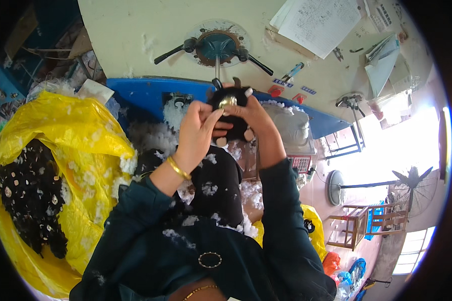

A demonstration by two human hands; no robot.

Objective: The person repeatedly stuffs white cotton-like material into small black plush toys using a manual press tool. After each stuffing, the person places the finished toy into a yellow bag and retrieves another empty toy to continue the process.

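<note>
The right grip (257, 119) is wrapped around one side of a small black plush toy (239, 126), its thumb at the gold patch (228, 102), probably so the soft body is braced while the left grip (198, 125) pinches at that patch with its fingertips. The toy is thus between the two grips, above the lap (216, 185), patch turned up, which seems to suit close fingerwork in plain sight. Just ahead of the grips a metal tube (217, 67) points at the toy; whether they touch I cannot tell. There, too, the blue edge (140, 90) of the tabletop (125, 35) limits forward movement. A clear box (289, 134) sits near the right grip; a yellow sack (60, 113) bulges well left of the left grip. The easiest room seems back toward the body
</note>
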